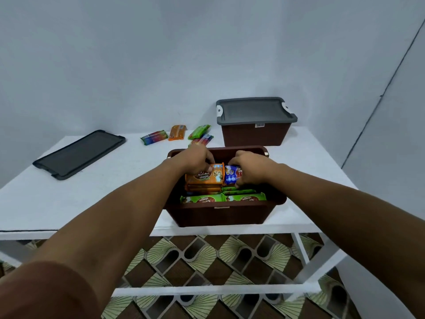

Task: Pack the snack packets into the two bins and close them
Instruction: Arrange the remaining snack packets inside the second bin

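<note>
Your near bin (218, 217) and far bin (253, 134) are both brown, the far one topped by a grey lid (255, 111), while a charcoal lid (79, 154) lies on the white surface (69, 203). Inside the near bin you have an orange packet (202, 179), a blue packet (231, 177) and green packets (220, 198); the floor (207, 261) shows brown tiles with pale ribbed fans.

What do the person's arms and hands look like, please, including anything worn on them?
Both forearms are bare. The left hand and right hand wear no gloves, and no rings, watch or bracelet show. A reddish-brown sleeve covers the left upper arm; the right arm leaves the picture before any sleeve shows.
</note>
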